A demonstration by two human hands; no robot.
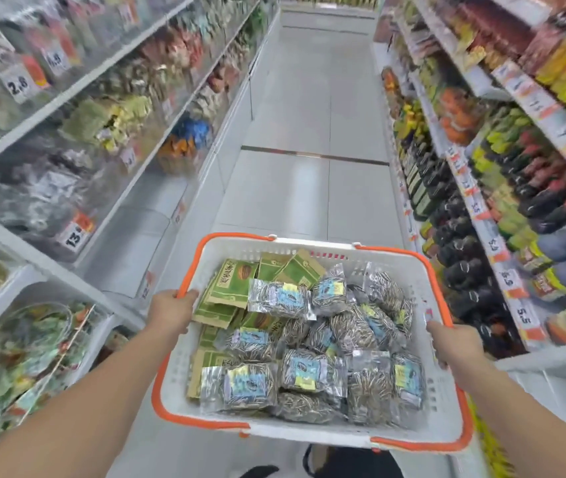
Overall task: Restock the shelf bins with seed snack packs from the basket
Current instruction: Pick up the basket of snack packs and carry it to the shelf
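Many seed snack packs (312, 343) fill the basket (443, 401), a white one with an orange rim. Clear packs of striped seeds lie toward the near and right sides of the basket. Green paper packs (226, 288) lie toward its far left corner.

The left hand (174, 310) curls over the basket's left rim and holds it. The right hand (452, 341) holds the basket's right rim the same way. Both hands are full, so no pack is picked yet.

I think this is the carrying step. No pack has gone into a bin. Next, the basket likely needs to rest somewhere, or hang from one hand, so the other hand can grab packs.

Left of the basket stand shelves with clear bins (47, 194) of snacks, blurry here. One low bin (30, 339) sits close beside the left arm. Right of the basket stand shelves of bottles (474, 243), very close to its right rim. Past the basket, the floor (312, 132) of the aisle runs long and open. The sides are tight, so turning the basket needs care.
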